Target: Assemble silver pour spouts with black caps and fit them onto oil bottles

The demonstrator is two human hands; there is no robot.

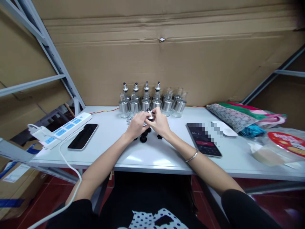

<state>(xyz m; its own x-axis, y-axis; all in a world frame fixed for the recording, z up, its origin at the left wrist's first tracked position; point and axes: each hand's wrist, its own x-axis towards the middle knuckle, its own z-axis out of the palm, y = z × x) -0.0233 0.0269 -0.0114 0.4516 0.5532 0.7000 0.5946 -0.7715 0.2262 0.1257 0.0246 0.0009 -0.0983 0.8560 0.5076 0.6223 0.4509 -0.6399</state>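
At table centre, both hands meet on one small spout fitting.
Left hand (138, 124) and right hand (160, 123) pinch a metal pourer (150, 114) between closed fingertips, just before the row of glass bottles (152, 100); black stoppers (143, 138) lie on the white table (114, 149) beneath.
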